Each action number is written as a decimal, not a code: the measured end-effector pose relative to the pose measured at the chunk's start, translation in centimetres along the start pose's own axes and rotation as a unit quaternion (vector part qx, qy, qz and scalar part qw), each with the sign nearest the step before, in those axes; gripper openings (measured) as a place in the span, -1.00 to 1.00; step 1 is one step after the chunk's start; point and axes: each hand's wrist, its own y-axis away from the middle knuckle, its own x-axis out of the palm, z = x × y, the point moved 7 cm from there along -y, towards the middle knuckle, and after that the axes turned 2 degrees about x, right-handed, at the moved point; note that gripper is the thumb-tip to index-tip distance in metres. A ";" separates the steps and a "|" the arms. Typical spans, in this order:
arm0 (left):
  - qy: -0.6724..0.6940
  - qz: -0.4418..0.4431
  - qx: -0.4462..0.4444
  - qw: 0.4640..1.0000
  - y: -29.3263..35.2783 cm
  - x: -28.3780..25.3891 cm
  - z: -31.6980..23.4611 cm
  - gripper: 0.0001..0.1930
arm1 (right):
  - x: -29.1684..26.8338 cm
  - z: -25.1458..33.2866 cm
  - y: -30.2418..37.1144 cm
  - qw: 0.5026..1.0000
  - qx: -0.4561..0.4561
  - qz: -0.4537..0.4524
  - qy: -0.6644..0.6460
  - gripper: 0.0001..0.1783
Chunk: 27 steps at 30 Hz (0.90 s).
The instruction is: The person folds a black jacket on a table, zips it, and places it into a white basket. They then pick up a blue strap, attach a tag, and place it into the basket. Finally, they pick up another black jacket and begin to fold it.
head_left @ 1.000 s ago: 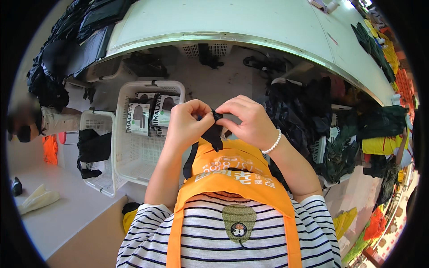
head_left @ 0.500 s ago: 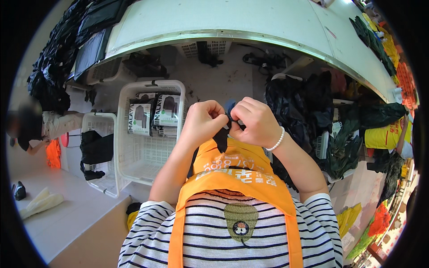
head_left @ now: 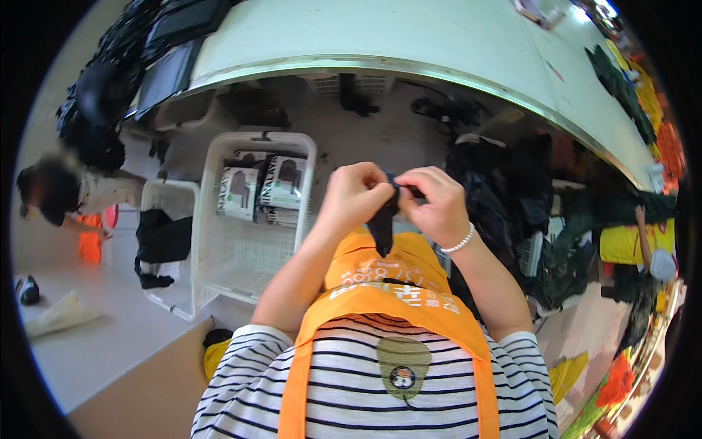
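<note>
In front of my orange apron (head_left: 395, 267), both hands are closed on one small black piece of soft material (head_left: 382, 228). Its narrowing end hangs down between them; whether it is cloth or plastic I cannot make out. My left hand (head_left: 357, 196) pinches it from the left with thumb and forefinger. The fingers of my right hand (head_left: 436, 206), with a white beaded bracelet at the wrist, pinch its upper part close beside the left fingertips. The upper part is mostly covered by my fingers.
A white plastic basket (head_left: 311, 164) with printed packages (head_left: 284, 179) stands to the left, another basket (head_left: 191, 219) with black fabric beyond it. A pale table (head_left: 380, 36) curves across ahead. Dark bundles (head_left: 479, 186) lie on the right. Other people (head_left: 110, 186) are at far left and far right.
My right thumb and fingers have shifted their pinch, and more of the black piece hangs in view. The whole scene has moved slightly to the right in the picture.
</note>
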 end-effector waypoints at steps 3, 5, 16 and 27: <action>-0.115 -0.041 0.031 0.992 -0.6 -0.4 0.0 -0.80 | 0.1 -0.6 0.4 0.999 0.051 -0.004 0.007 -0.82; -0.047 -0.022 0.014 0.999 -1.4 -0.3 1.3 -0.79 | 0.2 -1.5 0.9 0.992 0.105 -0.008 -0.076 -0.82; -0.152 -0.020 0.060 0.986 -0.1 1.0 0.7 -0.84 | 1.9 -2.4 1.5 0.982 0.087 0.167 0.021 -0.78; -0.039 0.030 0.067 0.997 -0.9 0.9 0.0 -0.83 | 1.4 -3.6 2.0 0.957 0.176 0.223 -0.058 -0.82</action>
